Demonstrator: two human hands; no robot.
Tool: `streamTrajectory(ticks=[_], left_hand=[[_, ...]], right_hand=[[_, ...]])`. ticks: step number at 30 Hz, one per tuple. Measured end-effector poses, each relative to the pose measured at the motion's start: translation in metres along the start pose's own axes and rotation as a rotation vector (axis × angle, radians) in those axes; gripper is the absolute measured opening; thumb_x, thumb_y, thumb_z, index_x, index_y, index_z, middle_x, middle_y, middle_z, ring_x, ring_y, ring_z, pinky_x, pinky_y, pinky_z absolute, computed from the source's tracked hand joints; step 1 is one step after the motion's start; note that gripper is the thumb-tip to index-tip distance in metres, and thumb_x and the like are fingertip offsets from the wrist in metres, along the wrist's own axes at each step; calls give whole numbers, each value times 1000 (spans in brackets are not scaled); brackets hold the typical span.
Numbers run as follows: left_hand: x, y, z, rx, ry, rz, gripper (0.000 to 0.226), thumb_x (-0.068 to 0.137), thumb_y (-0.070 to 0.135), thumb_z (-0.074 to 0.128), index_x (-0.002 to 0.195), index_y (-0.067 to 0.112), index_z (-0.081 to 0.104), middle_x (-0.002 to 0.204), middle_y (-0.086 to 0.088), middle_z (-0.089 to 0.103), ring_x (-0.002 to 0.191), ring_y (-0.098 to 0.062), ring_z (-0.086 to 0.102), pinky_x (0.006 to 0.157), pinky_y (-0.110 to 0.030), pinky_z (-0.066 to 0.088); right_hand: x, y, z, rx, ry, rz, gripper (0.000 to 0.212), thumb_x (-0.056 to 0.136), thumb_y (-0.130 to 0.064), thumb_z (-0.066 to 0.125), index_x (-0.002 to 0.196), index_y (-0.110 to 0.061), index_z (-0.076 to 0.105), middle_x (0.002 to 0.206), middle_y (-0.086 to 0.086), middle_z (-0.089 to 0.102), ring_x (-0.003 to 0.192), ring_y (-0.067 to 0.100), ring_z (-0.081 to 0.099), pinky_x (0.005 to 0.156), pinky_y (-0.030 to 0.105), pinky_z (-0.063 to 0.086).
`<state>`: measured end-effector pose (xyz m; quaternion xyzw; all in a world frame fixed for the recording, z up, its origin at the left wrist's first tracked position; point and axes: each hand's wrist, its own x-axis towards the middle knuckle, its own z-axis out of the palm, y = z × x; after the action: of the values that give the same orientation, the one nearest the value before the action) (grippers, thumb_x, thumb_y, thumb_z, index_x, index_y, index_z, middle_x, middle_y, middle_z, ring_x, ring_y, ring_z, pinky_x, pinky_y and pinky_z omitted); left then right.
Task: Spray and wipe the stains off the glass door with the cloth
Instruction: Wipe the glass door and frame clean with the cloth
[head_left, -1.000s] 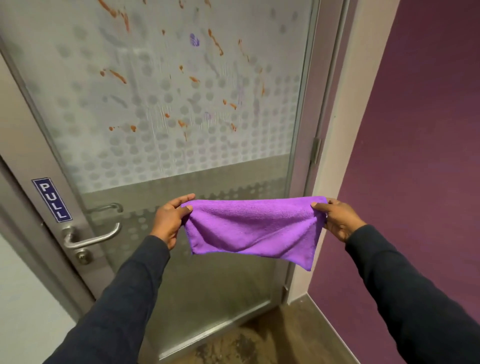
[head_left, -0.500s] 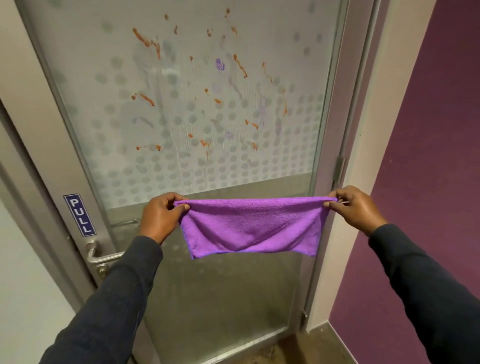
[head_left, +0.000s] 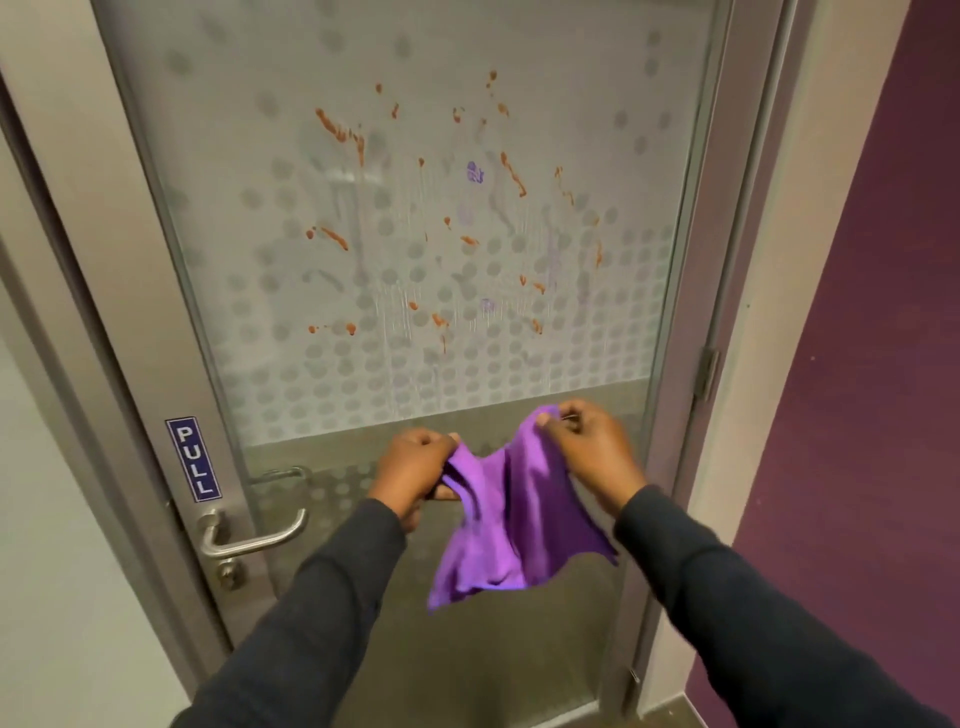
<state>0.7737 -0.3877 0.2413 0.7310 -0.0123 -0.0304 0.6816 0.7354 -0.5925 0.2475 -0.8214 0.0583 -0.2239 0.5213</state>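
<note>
The glass door (head_left: 597, 93) fills the view, frosted with a grey dot pattern. Orange and purple stains (head_left: 511, 174) are scattered over its middle, with thin wet streaks running down among them. A purple cloth (head_left: 511, 519) hangs bunched in front of the door's lower clear band. My left hand (head_left: 413, 470) grips its left corner and my right hand (head_left: 589, 452) pinches its upper right corner. The two hands are close together, a little below the stains. No spray bottle is in view.
A metal lever handle (head_left: 254, 538) and a blue PULL sign (head_left: 193, 459) sit on the door's left frame. The hinge (head_left: 707, 371) is on the right frame. A purple wall (head_left: 857, 364) stands at the right, a pale wall at the left.
My hands have come together, so the cloth that was stretched flat between them now hangs folded and bunched. The view has tilted up, showing more of the stained glass.
</note>
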Motion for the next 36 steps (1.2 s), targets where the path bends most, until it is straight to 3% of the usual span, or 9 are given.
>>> streamTrajectory(ticks=[5, 8, 11, 14, 18, 20, 22, 32, 36], left_hand=[[-21, 4, 29, -96, 16, 69, 17, 95, 12, 54, 84, 3, 63, 72, -10, 62, 63, -19, 59, 50, -24, 51], [-28, -5, 18, -174, -93, 77, 23, 96, 6, 46, 87, 1, 66, 70, -10, 62, 58, -17, 59, 55, -25, 50], [-19, -36, -2, 226, -20, 276, 19, 88, 7, 56, 102, 14, 66, 99, -1, 65, 83, -15, 59, 73, -23, 50], [-7, -72, -22, 495, -268, 287, 70, 74, 21, 68, 139, 27, 43, 135, 8, 47, 121, -8, 47, 101, -22, 40], [0, -114, -32, 498, -665, 25, 45, 79, 15, 78, 121, 19, 60, 109, 3, 68, 93, -8, 64, 80, -22, 54], [2, -128, -37, 632, -638, 38, 13, 79, 21, 77, 87, 18, 67, 84, 2, 67, 72, -9, 59, 68, -28, 51], [7, -139, -44, 691, -569, 45, 14, 81, 23, 76, 74, 19, 65, 74, 2, 62, 65, -9, 52, 63, -25, 43], [28, -119, -80, 883, -294, 179, 12, 82, 22, 74, 76, 19, 63, 69, 2, 59, 65, -14, 51, 52, -20, 32], [51, -78, -95, 951, -169, 272, 14, 83, 22, 72, 78, 11, 66, 74, -4, 63, 71, -21, 55, 55, -31, 31]], right_hand=[[-30, 0, 40, 35, -287, -189, 28, 93, -46, 66, 116, -31, 63, 108, -10, 74, 100, 5, 69, 88, 31, 56], [-32, 19, 38, -8, -295, -236, 30, 91, -30, 71, 115, -40, 57, 109, -12, 72, 102, 5, 68, 88, 32, 57], [-34, 39, 41, -46, -295, -229, 16, 88, -22, 61, 100, -33, 63, 93, -12, 74, 87, 10, 68, 79, 39, 55], [-43, 52, 46, 54, -390, -179, 12, 89, -17, 60, 99, -21, 65, 89, -4, 73, 80, 8, 63, 75, 34, 49], [-50, 67, 47, 197, -444, -55, 15, 93, -23, 65, 101, -10, 64, 94, 12, 73, 84, 14, 61, 77, 34, 47], [-50, 77, 47, 201, -447, -32, 24, 91, -30, 65, 100, -8, 63, 89, 7, 71, 80, 15, 58, 73, 35, 45], [-49, 90, 47, 146, -437, -32, 22, 91, -27, 64, 98, -6, 62, 84, 2, 67, 76, 12, 55, 70, 34, 44], [-32, 126, 86, -128, -349, 10, 11, 85, -21, 66, 78, -29, 65, 78, -5, 71, 73, 9, 61, 72, 40, 53], [3, 91, 99, -287, -281, -46, 28, 86, -10, 71, 67, -28, 60, 55, -8, 52, 52, 4, 44, 56, 30, 36]])
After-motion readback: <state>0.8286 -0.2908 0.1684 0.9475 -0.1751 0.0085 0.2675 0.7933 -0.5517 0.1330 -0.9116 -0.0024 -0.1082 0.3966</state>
